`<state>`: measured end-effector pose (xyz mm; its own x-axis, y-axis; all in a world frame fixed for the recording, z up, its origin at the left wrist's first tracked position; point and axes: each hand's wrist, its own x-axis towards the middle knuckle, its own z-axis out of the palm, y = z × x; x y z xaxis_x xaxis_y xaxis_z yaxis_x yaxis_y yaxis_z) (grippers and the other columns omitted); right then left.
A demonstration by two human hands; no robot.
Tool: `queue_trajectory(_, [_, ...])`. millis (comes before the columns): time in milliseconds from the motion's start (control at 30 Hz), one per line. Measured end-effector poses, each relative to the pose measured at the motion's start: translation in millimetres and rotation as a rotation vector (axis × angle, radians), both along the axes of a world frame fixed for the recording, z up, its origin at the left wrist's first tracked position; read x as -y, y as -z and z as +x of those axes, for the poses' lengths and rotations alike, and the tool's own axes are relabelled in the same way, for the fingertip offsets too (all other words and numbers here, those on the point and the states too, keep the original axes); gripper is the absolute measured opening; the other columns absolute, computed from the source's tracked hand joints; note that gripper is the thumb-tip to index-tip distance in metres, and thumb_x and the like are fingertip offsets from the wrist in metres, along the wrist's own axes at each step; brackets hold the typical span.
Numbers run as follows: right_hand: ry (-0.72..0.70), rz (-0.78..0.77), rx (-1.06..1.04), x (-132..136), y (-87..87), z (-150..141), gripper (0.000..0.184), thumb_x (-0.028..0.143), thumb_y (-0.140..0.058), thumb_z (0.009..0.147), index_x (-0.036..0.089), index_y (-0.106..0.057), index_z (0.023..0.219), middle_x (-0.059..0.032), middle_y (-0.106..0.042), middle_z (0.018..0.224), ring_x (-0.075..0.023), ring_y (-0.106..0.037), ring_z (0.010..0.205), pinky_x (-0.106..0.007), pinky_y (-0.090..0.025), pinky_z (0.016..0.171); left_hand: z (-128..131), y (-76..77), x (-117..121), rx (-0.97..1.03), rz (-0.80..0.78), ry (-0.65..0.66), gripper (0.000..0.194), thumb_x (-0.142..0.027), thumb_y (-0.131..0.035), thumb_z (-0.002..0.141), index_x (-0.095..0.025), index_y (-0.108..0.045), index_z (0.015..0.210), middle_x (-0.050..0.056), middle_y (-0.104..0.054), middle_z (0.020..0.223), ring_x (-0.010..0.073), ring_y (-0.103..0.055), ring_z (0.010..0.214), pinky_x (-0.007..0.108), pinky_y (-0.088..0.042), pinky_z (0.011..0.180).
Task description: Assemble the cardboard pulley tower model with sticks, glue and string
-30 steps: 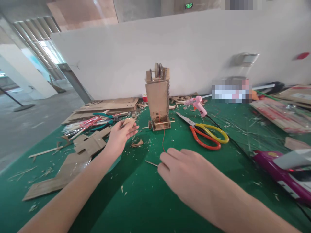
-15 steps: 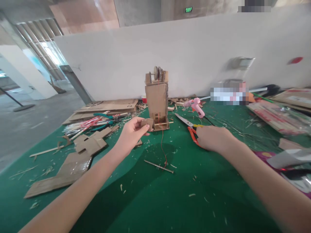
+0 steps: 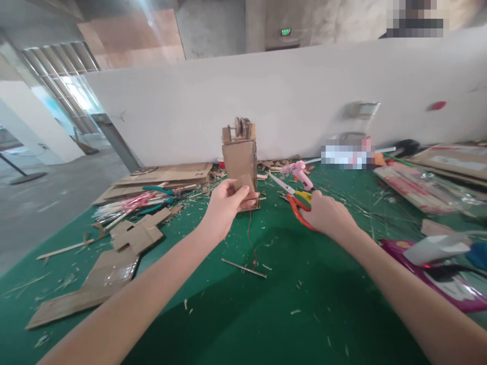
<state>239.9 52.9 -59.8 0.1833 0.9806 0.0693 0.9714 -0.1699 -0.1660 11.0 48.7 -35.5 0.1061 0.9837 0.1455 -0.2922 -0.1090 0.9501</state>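
Observation:
My left hand (image 3: 225, 207) pinches a small cardboard piece (image 3: 245, 183) in front of the base of a tall cardboard tower model (image 3: 239, 157) with a spool on top. A thin red wire (image 3: 251, 241) trails from the model toward me. My right hand (image 3: 326, 215) is closed over the handles of the orange and yellow scissors (image 3: 296, 203), whose blades point away to the left. A thin stick (image 3: 243, 267) lies on the green mat (image 3: 266, 314) between my arms.
A pink glue gun (image 3: 300, 173) lies just behind the scissors. Cardboard sheets (image 3: 129, 238), pliers (image 3: 160, 192) and sticks lie at left. A purple and white object (image 3: 433, 268) and packaged sheets (image 3: 426, 185) sit at right. A white wall (image 3: 304, 101) backs the table.
My left hand picked up the cardboard piece and carried it right, toward the model. My right hand left the stick and wire, reached forward and closed on the scissors' handles.

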Motion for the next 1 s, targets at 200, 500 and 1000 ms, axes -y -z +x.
queue_trajectory(200, [-0.319,-0.089,-0.918,19.0,-4.2,-22.2,0.059,0.074,-0.031,0.082,0.019,-0.051,0.089,-0.0045,-0.059,0.079,-0.0131,-0.053,0.057,-0.027,-0.044,0.051,-3.7,9.3,-3.6,0.047,0.019,-0.041,0.018,-0.02,-0.068,0.076,-0.014,-0.057,0.089,0.003,-0.064,0.087,0.0138,-0.066,0.078,0.026,-0.055,0.066])
queue_trajectory(500, [-0.607,-0.219,-0.793,41.1,-12.1,-41.6,0.052,0.069,-0.032,0.085,0.024,-0.05,0.101,-0.0035,-0.055,0.097,-0.0176,-0.053,0.086,-0.032,-0.049,0.075,-8.5,10.2,-7.3,0.033,0.146,-0.128,0.022,-0.03,-0.071,0.073,-0.016,-0.058,0.086,0.0,-0.065,0.074,0.0129,-0.065,0.071,0.026,-0.053,0.067])
queue_trajectory(1000, [-0.721,-0.169,-0.737,46.9,-12.6,-41.2,0.052,0.063,-0.041,0.085,0.022,-0.049,0.115,-0.0073,-0.057,0.106,-0.022,-0.057,0.092,-0.04,-0.052,0.077,-11.0,8.0,-1.4,-0.089,0.238,-0.185,0.021,-0.033,-0.067,0.078,-0.016,-0.059,0.086,0.0,-0.064,0.072,0.0117,-0.064,0.065,0.026,-0.054,0.067])
